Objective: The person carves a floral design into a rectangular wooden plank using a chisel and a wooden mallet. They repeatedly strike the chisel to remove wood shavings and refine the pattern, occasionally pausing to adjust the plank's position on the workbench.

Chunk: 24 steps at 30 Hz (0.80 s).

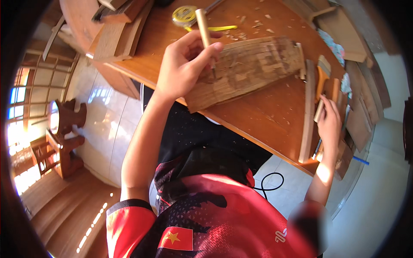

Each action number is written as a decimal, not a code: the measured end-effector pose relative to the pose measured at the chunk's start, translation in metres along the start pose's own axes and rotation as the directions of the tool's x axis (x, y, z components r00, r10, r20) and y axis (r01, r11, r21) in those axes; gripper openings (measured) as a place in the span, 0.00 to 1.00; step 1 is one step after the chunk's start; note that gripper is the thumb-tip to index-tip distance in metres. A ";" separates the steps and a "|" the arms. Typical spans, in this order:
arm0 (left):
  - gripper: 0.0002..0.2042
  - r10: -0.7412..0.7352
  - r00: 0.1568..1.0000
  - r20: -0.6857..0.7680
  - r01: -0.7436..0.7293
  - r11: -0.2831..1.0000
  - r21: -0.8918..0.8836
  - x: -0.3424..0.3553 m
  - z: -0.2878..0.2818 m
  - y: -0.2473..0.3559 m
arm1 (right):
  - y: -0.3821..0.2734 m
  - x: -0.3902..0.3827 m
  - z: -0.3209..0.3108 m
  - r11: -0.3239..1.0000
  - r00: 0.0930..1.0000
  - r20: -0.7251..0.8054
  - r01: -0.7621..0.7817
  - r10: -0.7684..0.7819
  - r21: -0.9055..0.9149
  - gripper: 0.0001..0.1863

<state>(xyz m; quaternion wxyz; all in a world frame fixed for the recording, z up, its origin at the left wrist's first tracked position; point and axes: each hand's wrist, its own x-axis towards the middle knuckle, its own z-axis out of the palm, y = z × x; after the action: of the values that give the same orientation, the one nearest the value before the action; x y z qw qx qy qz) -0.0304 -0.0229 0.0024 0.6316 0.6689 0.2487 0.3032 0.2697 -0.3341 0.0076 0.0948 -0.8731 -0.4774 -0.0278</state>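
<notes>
My left hand is closed around the pale wooden handle of a chisel. The thin lower end of that chisel points down at a dark wooden board, whose upper face bears rough carved patches. The board lies at a slant, its left end reaching the table's front edge. Over at the right side of the table, my right hand has its fingers round a short pale wooden handle. What that handle belongs to is hidden. Just beyond this hand lies a brush with an orange handle.
A long wooden strip lies left of my right hand. A yellow tape measure and wood shavings are at the back of the brown table. Stacked wood blocks stand at the left, and more boards at the right.
</notes>
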 end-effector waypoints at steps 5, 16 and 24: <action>0.16 0.033 0.999 -0.041 -0.036 0.998 -0.054 0.002 0.005 -0.010 | 0.009 0.007 0.004 0.997 0.997 -0.026 -0.069 0.070 0.019 0.21; 0.16 0.011 1.000 -0.029 -0.010 1.000 0.022 0.001 0.010 0.000 | 0.013 -0.008 0.014 0.960 0.959 -0.096 -0.272 0.266 -0.060 0.19; 0.18 -0.023 0.998 -0.061 0.027 0.997 0.073 0.000 0.009 -0.001 | 0.012 -0.008 0.030 0.963 0.960 -0.146 -0.254 0.241 -0.085 0.22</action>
<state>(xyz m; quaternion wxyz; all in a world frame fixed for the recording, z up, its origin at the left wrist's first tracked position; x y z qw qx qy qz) -0.0239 -0.0294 0.0015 0.6023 0.6791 0.2872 0.3059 0.2743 -0.3409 -0.0245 0.0845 -0.9258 -0.3548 -0.0990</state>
